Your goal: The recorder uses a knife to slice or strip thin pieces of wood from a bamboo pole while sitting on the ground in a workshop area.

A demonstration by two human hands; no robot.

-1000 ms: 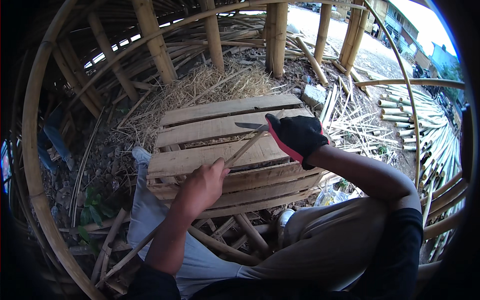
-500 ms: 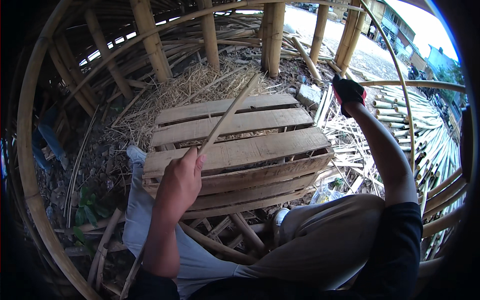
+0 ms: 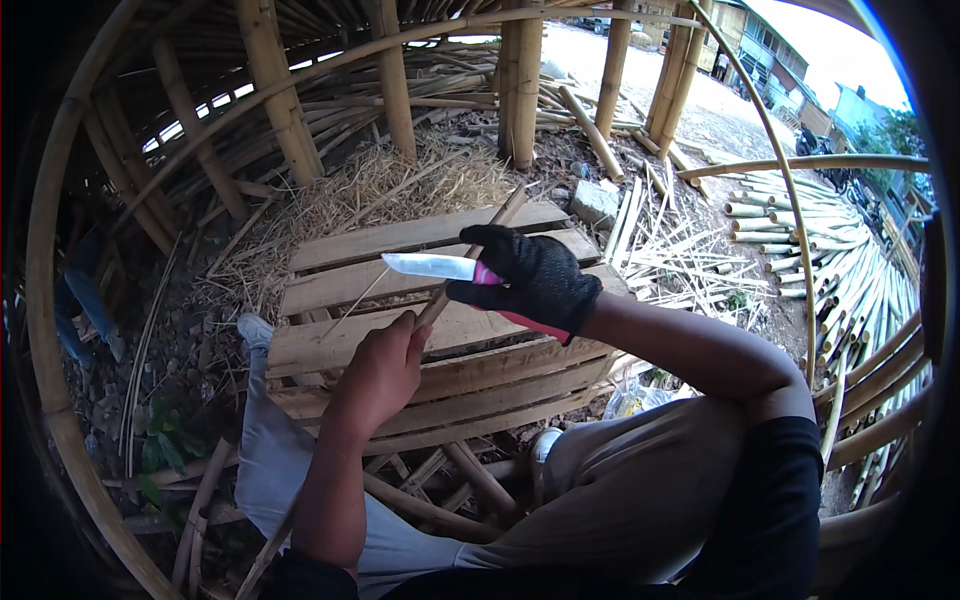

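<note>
My bare left hand is closed around the lower part of a bamboo strip, which slants up and away over a slatted wooden crate. In a black and red glove, my right hand grips a knife by its pink handle. The knife's blade points left and crosses the strip just above my left hand. Part of the strip is hidden behind the glove and blade. A thin sliver sticks out to the left of the strip, below the blade.
Straw is heaped behind the crate, with a concrete block at its far right. Pale bamboo shavings and stacked bamboo poles lie to the right. A bent bamboo pole curves along the left.
My right hand has come from the far right in to the strip over the crate, and the knife now shows in it. My left hand still holds the strip. The view has shifted slightly.
</note>
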